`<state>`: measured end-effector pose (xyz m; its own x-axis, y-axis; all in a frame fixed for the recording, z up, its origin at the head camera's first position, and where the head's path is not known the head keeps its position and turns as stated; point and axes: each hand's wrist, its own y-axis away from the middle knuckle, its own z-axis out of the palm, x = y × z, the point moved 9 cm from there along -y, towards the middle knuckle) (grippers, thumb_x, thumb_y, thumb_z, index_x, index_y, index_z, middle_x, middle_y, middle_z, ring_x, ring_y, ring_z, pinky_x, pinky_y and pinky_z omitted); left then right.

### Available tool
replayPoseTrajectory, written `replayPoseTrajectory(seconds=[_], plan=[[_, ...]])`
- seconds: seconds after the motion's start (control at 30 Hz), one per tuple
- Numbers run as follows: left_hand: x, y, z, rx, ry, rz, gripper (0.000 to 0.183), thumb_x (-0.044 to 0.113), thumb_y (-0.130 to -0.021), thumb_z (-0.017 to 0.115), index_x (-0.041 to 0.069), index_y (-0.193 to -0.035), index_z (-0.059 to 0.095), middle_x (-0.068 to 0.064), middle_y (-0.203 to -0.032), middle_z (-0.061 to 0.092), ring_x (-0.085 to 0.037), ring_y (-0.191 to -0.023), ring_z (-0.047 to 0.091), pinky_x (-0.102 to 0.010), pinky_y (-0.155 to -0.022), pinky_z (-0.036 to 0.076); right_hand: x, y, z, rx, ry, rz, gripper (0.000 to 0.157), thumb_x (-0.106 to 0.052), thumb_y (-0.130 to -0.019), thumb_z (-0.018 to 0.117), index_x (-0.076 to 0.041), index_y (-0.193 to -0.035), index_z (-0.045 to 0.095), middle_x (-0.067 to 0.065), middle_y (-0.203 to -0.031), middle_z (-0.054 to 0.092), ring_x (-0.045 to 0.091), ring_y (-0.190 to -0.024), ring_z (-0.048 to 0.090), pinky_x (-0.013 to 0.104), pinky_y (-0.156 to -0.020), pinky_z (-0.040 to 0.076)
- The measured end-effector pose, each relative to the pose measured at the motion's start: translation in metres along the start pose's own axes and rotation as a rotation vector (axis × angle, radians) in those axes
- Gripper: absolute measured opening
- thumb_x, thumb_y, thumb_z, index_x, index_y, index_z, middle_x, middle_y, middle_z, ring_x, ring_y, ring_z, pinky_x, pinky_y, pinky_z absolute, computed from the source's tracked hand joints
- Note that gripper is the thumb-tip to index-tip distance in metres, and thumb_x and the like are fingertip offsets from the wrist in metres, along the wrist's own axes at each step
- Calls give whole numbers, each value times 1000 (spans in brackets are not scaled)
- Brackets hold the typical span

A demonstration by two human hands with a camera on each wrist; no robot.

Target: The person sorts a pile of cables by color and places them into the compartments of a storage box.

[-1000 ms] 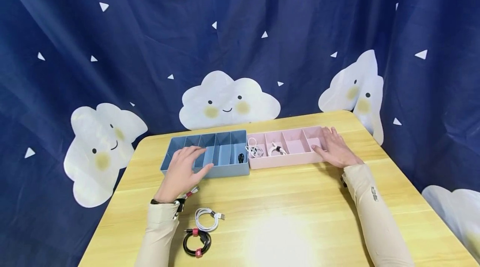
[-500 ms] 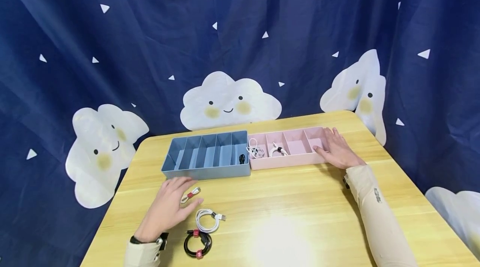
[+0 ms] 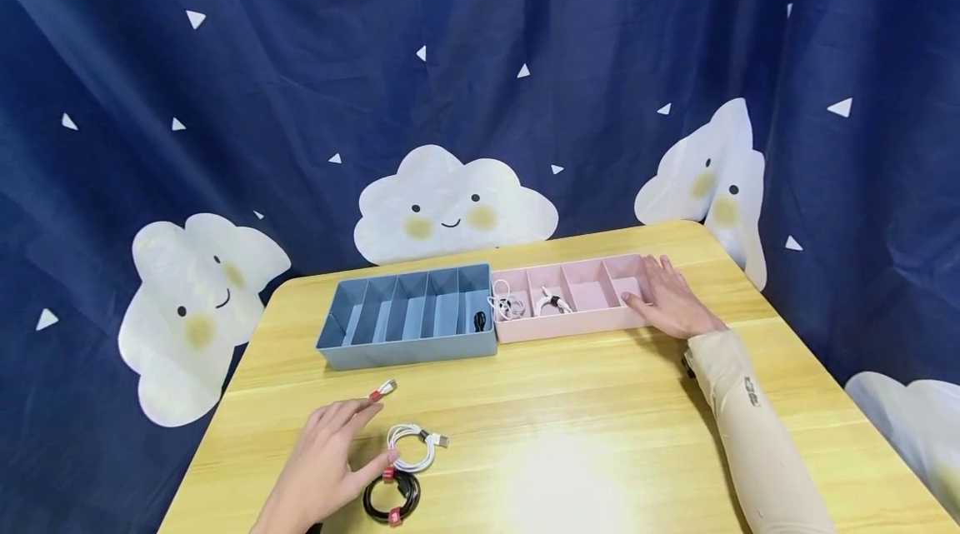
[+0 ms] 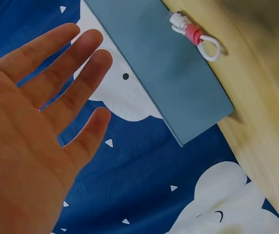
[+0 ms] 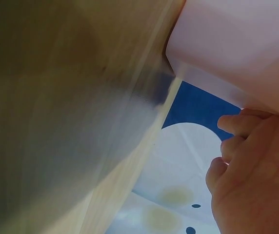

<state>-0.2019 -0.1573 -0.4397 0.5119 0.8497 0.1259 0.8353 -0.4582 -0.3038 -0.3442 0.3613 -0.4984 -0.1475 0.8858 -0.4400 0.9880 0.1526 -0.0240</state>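
My left hand (image 3: 322, 455) hovers over the near left of the table, fingers spread and holding nothing. Just past its fingertips lies a short white cable (image 3: 386, 388) with a red tie, partly covered by the hand in the head view. Beside the thumb are a coiled white USB cable (image 3: 411, 448) and a coiled black cable (image 3: 392, 499) with red ties. At the right end of a pink divided box (image 3: 592, 321), my right hand (image 3: 677, 305) holds the end wall, thumb over the rim and fingers along the outside.
A blue divided box (image 3: 412, 352) stands against the pink one's left end, with a small black cable (image 3: 480, 321) in its rightmost compartment. White cables (image 3: 553, 301) lie in the pink box's left compartments. Behind the wooden table (image 3: 600, 401) hangs a dark blue curtain (image 3: 465, 42).
My left hand has moved from over the blue box back toward the near left, beside the loose cables. My right hand has stayed at the pink box.
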Motion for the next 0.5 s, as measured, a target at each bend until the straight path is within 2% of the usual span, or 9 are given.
replayPoseTrajectory(seconds=[0.2, 0.5], plan=[[1, 13, 11, -50, -10, -46, 63, 63, -81, 78, 14, -121, 75, -2, -120, 72, -28, -113, 67, -51, -96, 49, 1, 1, 1, 14, -1, 1, 94, -51, -105, 44, 15, -159, 5, 38, -167, 5, 56, -157, -3, 70, -125, 5], [-3, 27, 27, -179, -16, -110, 83, 80, -77, 69, 11, -122, 75, 0, -117, 71, -25, -111, 65, -51, -99, 48, 1, -1, 0, -3, 2, 8, 95, -51, -105, 44, 13, -160, 2, 37, -168, 3, 55, -157, -5, 69, -125, 3]])
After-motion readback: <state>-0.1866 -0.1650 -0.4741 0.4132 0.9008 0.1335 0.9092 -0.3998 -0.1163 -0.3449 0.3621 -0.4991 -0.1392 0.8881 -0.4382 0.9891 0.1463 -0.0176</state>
